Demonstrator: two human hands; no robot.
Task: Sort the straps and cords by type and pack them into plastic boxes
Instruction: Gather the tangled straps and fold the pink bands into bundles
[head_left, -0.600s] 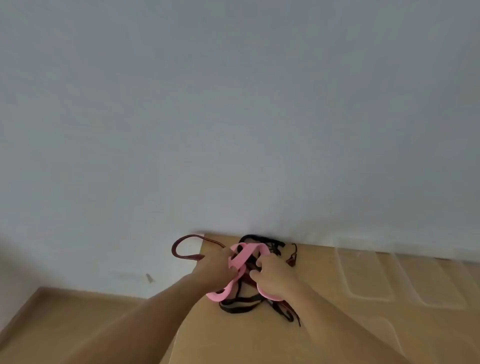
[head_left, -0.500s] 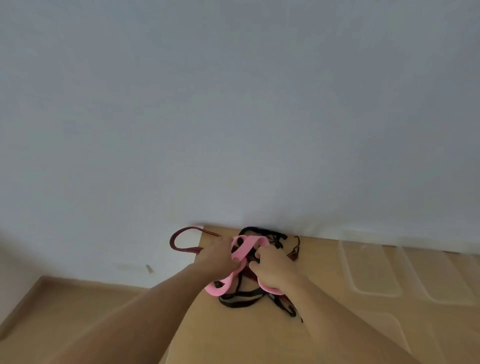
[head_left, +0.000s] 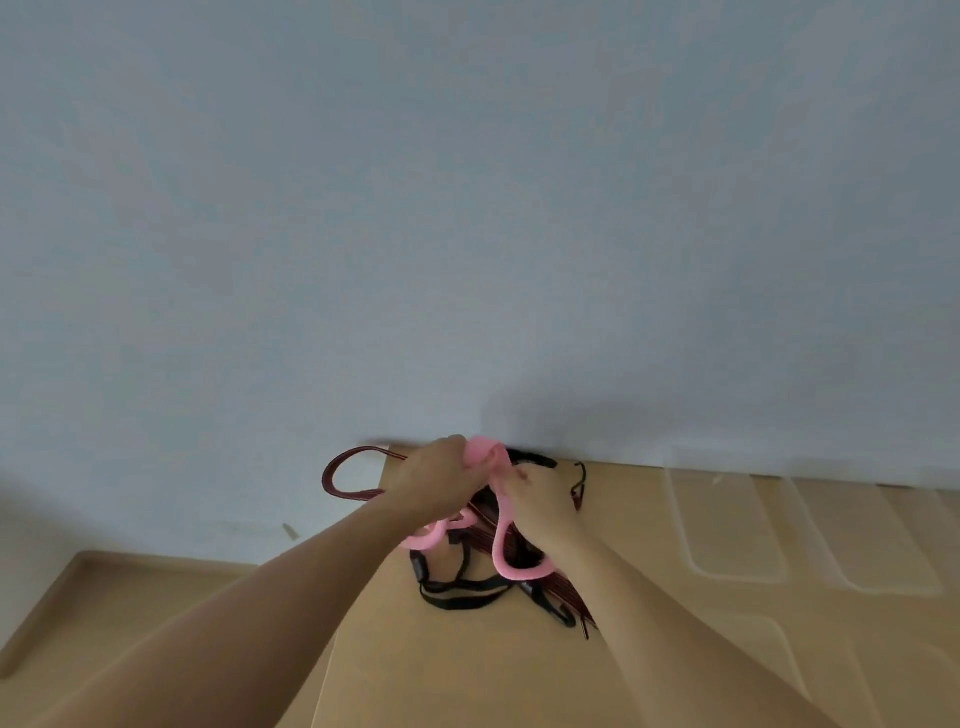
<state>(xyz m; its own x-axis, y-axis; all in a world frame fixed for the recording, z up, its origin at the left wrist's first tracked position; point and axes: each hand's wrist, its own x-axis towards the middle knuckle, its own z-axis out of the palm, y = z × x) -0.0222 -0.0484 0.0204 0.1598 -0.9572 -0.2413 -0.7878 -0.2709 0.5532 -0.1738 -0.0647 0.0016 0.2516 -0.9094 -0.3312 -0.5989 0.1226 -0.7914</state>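
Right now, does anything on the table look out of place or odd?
Yes. A loop of the dark red woven strap sticks out past the left edge of the light wooden table, unsupported. The rest lies tangled with the black webbing straps, while the left hand and right hand grip the soft pink strap.

Your left fingers (head_left: 452, 449) bunch the pink strap (head_left: 500, 525) and your right fingers (head_left: 519, 475) pinch it, so its soft loops hang below them. Under your fingers, tangled black straps (head_left: 418, 569) lie on the counter (head_left: 467, 675). A maroon strap (head_left: 327, 480) loops out left of your left fingers. Clear plastic boxes (head_left: 737, 519) lie well right of your right fingers.
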